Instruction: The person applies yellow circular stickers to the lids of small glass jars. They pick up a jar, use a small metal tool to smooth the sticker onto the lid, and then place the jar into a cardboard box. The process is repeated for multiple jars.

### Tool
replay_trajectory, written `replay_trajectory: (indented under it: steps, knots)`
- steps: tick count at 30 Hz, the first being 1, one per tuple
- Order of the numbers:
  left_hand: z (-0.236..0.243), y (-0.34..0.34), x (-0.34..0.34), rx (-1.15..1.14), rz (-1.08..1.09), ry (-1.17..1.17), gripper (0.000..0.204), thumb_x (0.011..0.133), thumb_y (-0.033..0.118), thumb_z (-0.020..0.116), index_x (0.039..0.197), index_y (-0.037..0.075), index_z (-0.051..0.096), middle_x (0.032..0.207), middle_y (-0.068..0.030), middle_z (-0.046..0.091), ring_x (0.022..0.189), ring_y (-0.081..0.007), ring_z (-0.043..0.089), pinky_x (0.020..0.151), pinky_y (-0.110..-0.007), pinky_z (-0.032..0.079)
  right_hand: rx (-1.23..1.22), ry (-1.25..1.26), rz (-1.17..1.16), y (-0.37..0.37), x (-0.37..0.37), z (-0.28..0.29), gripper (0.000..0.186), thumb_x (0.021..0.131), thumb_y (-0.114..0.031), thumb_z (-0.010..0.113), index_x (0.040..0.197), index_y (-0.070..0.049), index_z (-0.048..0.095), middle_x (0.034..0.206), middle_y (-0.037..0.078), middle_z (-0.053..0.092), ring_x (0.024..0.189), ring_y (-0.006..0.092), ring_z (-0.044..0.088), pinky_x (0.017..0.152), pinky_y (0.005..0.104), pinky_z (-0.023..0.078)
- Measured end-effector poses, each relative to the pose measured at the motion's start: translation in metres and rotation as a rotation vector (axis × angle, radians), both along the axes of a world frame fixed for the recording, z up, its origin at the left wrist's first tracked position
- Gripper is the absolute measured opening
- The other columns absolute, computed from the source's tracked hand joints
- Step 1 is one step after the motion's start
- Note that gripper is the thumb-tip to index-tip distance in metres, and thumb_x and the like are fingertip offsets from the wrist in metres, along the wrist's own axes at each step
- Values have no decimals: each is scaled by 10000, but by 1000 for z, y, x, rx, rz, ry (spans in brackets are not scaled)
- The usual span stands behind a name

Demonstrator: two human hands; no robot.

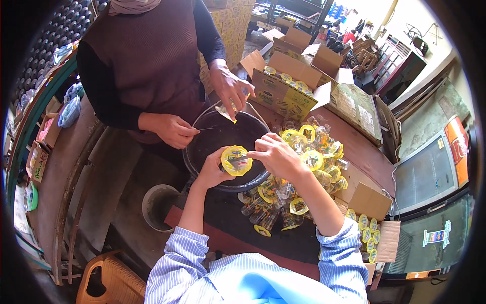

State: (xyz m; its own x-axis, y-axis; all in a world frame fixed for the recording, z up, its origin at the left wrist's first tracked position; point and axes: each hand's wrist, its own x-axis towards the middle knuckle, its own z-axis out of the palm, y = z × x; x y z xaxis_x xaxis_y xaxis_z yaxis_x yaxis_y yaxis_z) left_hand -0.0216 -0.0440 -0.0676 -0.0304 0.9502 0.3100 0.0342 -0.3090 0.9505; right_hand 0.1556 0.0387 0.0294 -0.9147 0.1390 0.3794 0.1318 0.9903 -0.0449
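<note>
My left hand [213, 169] holds a small clear cup with a round yellow foil lid [236, 160] over the rim of a big black basin [212, 142]. My right hand [272, 153] pinches a thin blade-like tool against that lid. Across the basin a person in a dark brown top stands; one of their hands [230, 87] holds a yellow-edged cup above the basin, the other [172, 129] grips a thin metal tool. To my right lies a heap of several sealed yellow-lidded cups [304, 167].
An open cardboard box of yellow-lidded cups [283, 88] stands behind the heap, with more cartons beyond. A grey bucket [159, 205] sits on the floor at left, a woven stool [109, 281] below it. Smaller boxes with cups [369, 218] lie at right.
</note>
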Motion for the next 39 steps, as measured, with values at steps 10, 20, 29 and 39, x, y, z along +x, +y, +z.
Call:
replay_trajectory:
  steps: [10,20,29,39]
  knots:
    - [-4,1,-1,-16,13,-70,611,507,-11,706,1076,23,487,977,-35,568,906,-95,525,830,-246,404,111,-63,-2,-3,-3,4,222,625,-67,562,828,-126,629,676,21,444,753,174,501,817,298,389]
    - [-8,2,-3,-15,35,31,633,509,-48,690,1099,22,469,1010,-26,552,934,-94,510,853,-244,386,87,-45,-95,-1,26,17,198,635,-75,548,809,-130,625,699,21,475,794,170,517,834,303,377]
    - [-7,1,0,6,69,53,634,492,-37,714,1081,9,485,1005,-43,557,934,-113,520,858,-255,389,-227,274,-406,-33,124,-3,298,631,55,556,880,-92,625,694,46,511,690,198,502,729,303,392]
    - [20,17,-10,104,104,567,616,478,24,728,1043,-19,485,981,-144,549,964,-259,522,856,-306,399,-1292,1355,-842,-151,318,-148,232,798,-20,543,1030,-11,534,785,14,548,695,94,527,691,218,456]
